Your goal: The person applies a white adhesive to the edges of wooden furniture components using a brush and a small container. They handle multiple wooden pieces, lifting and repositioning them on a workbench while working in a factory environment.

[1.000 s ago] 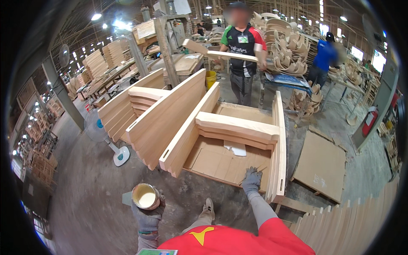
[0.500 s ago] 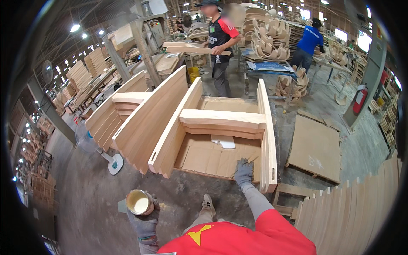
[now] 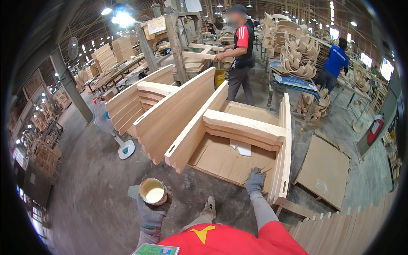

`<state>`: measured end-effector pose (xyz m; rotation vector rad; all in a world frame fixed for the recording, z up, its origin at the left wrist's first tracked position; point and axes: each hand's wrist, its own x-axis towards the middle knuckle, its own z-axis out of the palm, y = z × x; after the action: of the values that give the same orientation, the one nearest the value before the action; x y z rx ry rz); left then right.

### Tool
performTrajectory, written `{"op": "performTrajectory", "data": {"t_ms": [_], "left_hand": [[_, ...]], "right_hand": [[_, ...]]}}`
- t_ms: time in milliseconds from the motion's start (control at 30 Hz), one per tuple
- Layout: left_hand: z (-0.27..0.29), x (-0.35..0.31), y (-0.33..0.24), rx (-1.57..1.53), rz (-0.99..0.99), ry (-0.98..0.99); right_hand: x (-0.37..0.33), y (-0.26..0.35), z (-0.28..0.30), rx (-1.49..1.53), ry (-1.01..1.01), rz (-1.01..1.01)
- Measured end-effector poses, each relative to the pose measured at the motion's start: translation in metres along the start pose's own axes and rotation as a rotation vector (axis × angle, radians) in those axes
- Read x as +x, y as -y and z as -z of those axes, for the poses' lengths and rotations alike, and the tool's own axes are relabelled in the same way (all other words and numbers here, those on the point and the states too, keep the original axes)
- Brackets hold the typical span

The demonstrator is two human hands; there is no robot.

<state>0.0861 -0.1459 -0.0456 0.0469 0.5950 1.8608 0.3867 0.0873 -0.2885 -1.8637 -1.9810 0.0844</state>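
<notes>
My left hand (image 3: 154,214), in a grey glove, grips a cup (image 3: 153,191) of cream-coloured liquid, tilted so its inside shows. A flat teal piece (image 3: 133,192) sticks out beside the cup; whether the hand holds it too is unclear. My gloved right hand (image 3: 255,180) is closed low over the near right corner of a cardboard sheet (image 3: 212,154). From its fingers pokes a thin stick (image 3: 266,169), its other end hidden. Just right of that hand stand upright wooden side pieces (image 3: 281,170), joined by curved crosspieces (image 3: 244,127) to the stack opposite (image 3: 191,138).
More wooden frames (image 3: 174,110) stand to the left, near a pedestal fan (image 3: 126,149). Beyond them, a co-worker (image 3: 243,42) holds a wooden frame; another person (image 3: 337,61) stands far right. A board (image 3: 325,170) and wooden slats (image 3: 344,225) lie to my right.
My view has swung left, so the scene sits further right. The co-worker has turned leftward with the wooden frame. My hands keep much the same places, the left still holding the cup.
</notes>
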Motion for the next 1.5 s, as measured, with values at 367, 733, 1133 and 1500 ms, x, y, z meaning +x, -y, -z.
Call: {"op": "performTrajectory", "data": {"t_ms": [367, 733, 1133, 1500], "left_hand": [[0.0, -0.001, -0.003, -0.044, 0.039, 0.006], [0.007, 0.004, -0.005, -0.056, 0.047, 0.049], [-0.004, 0.008, -0.002, 0.022, 0.026, 0.038], [0.005, 0.012, 0.001, 0.104, -0.034, 0.028]], "right_hand": [[-0.004, 0.003, 0.008, -0.097, -0.013, 0.008], [-0.003, 0.004, 0.01, -0.144, 0.048, -0.007], [-0.001, -0.001, -0.001, -0.133, 0.063, 0.008], [-0.003, 0.002, 0.006, -0.119, -0.002, 0.02]]}}
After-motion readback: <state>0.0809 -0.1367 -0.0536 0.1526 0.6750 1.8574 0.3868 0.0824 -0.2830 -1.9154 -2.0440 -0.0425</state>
